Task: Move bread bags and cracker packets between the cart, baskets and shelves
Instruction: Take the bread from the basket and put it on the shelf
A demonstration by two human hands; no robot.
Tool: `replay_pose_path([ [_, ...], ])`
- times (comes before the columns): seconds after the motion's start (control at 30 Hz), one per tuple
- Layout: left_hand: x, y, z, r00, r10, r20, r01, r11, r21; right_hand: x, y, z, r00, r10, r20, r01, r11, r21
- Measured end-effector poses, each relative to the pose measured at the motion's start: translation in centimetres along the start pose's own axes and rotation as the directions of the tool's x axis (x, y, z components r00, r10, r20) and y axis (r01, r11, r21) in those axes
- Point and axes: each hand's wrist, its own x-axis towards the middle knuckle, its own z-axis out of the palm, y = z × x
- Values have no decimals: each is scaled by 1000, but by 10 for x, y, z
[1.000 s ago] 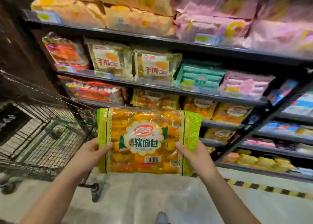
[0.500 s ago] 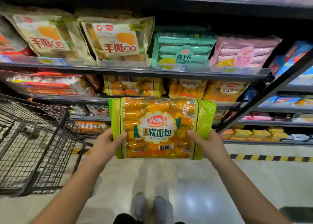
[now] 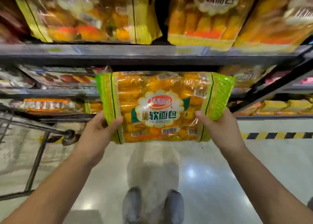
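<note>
Floor [image 3: 203, 181]: pale, glossy, showing soft reflections of overhead light.
Hazard stripe [image 3: 277, 135]: yellow and black, along the floor at the foot of the right-hand units.
Shelving [image 3: 152, 54]: dark metal, tiered, grey front edges, blurred.
Frame bar [image 3: 271, 90]: dark, slanting across the right.

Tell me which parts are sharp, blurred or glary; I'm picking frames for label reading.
Head view: the held bread bag is sharp, label legible, wrapper glinting; the bags on the shelf above are motion-blurred; the floor carries lamp glare; the cart at left is soft.
</note>
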Motion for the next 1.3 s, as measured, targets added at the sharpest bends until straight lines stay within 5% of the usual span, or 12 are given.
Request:
replay_pose_path([
  [0.33,78,-71,37,994,113,4,-113,994,3,53,78,42,999,3,-42,3,986,164],
  [1.0,162,-60,61,867,454,-205,-492,844,-214,114,67,67,932,-183,-314,287,901,326],
  [1.3,219,-63,64,867,473,-156,-495,852,-172,170,80,94,955,-98,-279,204,902,380],
])
